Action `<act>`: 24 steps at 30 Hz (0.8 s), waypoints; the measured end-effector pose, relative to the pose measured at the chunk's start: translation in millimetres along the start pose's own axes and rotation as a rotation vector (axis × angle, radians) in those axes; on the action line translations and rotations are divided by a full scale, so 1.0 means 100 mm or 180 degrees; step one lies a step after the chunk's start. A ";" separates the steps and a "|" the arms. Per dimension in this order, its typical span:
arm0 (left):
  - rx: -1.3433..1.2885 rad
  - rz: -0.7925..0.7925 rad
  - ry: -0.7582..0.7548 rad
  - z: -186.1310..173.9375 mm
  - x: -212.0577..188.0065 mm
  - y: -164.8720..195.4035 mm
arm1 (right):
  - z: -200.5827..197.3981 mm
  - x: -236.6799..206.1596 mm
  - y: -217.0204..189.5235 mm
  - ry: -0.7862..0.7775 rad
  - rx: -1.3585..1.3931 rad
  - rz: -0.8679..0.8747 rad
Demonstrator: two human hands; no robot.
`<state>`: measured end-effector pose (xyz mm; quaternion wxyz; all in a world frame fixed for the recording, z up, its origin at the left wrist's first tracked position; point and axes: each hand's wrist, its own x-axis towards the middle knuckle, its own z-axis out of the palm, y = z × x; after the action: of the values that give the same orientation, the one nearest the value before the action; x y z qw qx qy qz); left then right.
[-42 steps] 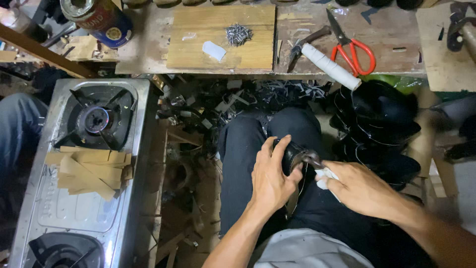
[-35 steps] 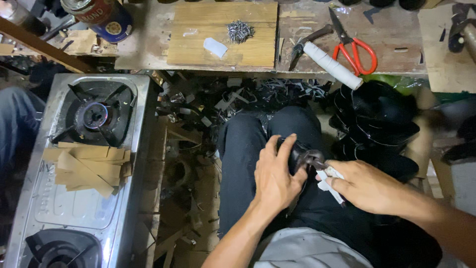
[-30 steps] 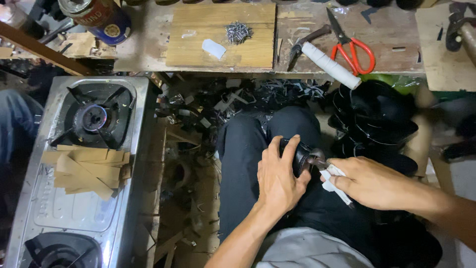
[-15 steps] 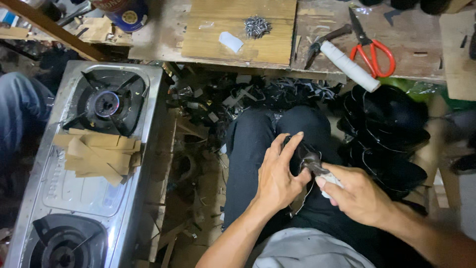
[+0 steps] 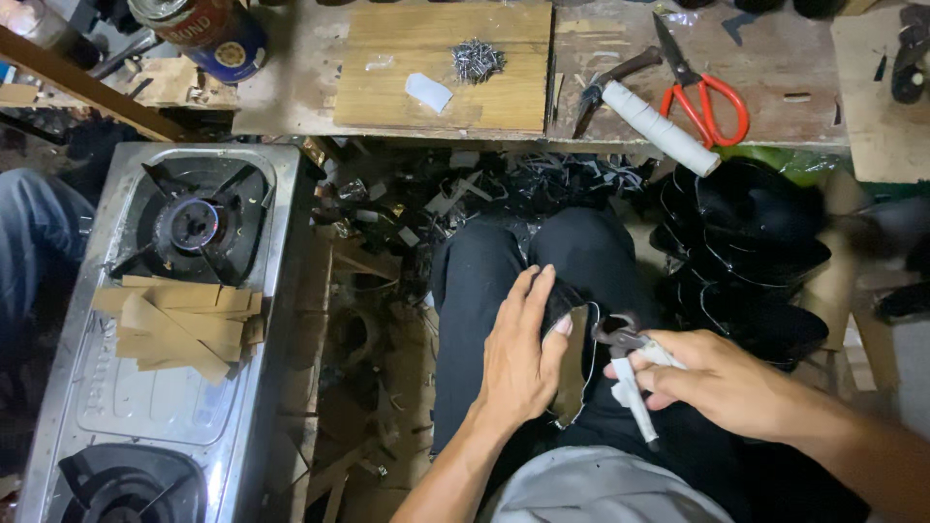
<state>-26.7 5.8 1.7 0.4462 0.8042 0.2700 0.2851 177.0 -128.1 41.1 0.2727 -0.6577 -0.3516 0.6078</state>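
My left hand (image 5: 521, 356) presses a black shoe upper on its last (image 5: 573, 360) against my lap, fingers wrapped over its top. My right hand (image 5: 717, 378) grips pincers (image 5: 630, 373) with white-taped handles, their jaws biting the edge of the black upper beside my left thumb. Both hands rest over my black trousers.
A steel two-burner gas stove (image 5: 87, 407) stands at the left with tan strips (image 5: 184, 324) lying on it. A wooden bench at the top holds a heap of small nails (image 5: 477, 60), a taped-handle hammer (image 5: 651, 116), orange scissors (image 5: 699, 92) and a tin (image 5: 208, 34). Stacked black uppers (image 5: 746, 252) lie at right.
The view has shifted a little. My right hand has drawn the pincers in to the upper's edge and tilted their handles down, while my left hand keeps holding the shoe.
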 end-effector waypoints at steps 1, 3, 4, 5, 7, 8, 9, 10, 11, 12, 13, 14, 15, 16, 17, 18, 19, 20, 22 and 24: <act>0.0006 -0.0037 0.0014 0.01 -0.02 0.01 | 0.02 0.03 0.01 0.0012 0.0123 0.0163; 0.0025 -0.0091 0.0039 0.04 -0.06 0.05 | 0.05 0.06 0.03 0.0051 0.0375 0.0470; 0.0059 -0.0059 0.0068 0.05 -0.07 0.06 | 0.06 0.07 0.03 0.0052 0.0618 0.0547; 0.0091 -0.0021 0.0097 0.06 -0.08 0.07 | 0.05 0.07 0.03 0.0058 0.0859 0.0620; 0.0147 0.0047 0.0125 0.08 -0.09 0.09 | 0.00 0.04 0.01 0.0057 0.1132 0.0757; 0.0173 0.0066 0.0120 0.09 -0.10 0.10 | -0.03 0.02 0.00 0.0044 0.1167 0.0831; 0.0197 0.0084 0.0119 0.09 -0.10 0.11 | -0.06 0.01 -0.03 0.0031 0.1198 0.0905; 0.0213 0.0177 0.0139 0.10 -0.10 0.11 | -0.10 -0.01 -0.05 -0.0020 0.1156 0.0959; 0.0223 0.0263 0.0153 0.09 -0.11 0.12 | -0.13 -0.02 -0.09 -0.0070 0.1118 0.1023; 0.0235 0.0355 0.0167 0.09 -0.12 0.12 | -0.16 -0.04 -0.12 -0.0118 0.1080 0.1081; 0.0229 0.0372 0.0156 0.09 -0.12 0.13 | -0.17 -0.05 -0.15 -0.0104 0.1054 0.1091; 0.0227 0.0386 0.0148 0.09 -0.13 0.12 | -0.15 -0.07 -0.18 -0.0096 0.1027 0.1100; 0.0225 0.0383 0.0141 0.09 -0.14 0.12 | -0.11 -0.08 -0.19 -0.0100 0.0999 0.1122; 0.0186 0.0399 0.0213 0.09 -0.15 0.12 | -0.04 -0.10 -0.19 0.0136 0.1008 0.1048; 0.0152 0.0424 0.0294 0.10 -0.15 0.11 | 0.08 -0.13 -0.17 0.0375 0.1009 0.0964; 0.0126 0.0442 0.0380 0.11 -0.15 0.10 | 0.21 -0.14 -0.14 0.0600 0.1008 0.0878; 0.0102 0.0405 0.0416 0.12 -0.14 0.09 | 0.33 -0.14 -0.09 0.0755 0.1030 0.0729; 0.0073 0.0372 0.0451 0.14 -0.14 0.09 | 0.46 -0.12 -0.03 0.0914 0.1053 0.0578; 0.0053 0.0279 0.0494 0.17 -0.13 0.09 | 0.61 -0.10 0.13 0.1067 0.1292 0.0370; 0.0081 0.0211 0.0491 0.18 -0.12 0.09 | 0.64 -0.03 0.27 0.1089 0.1750 0.0215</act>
<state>-20.6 -16.8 -0.7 0.4041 0.7939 0.2804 0.3574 116.8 -151.1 15.0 0.4749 -0.6633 -0.1014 0.5694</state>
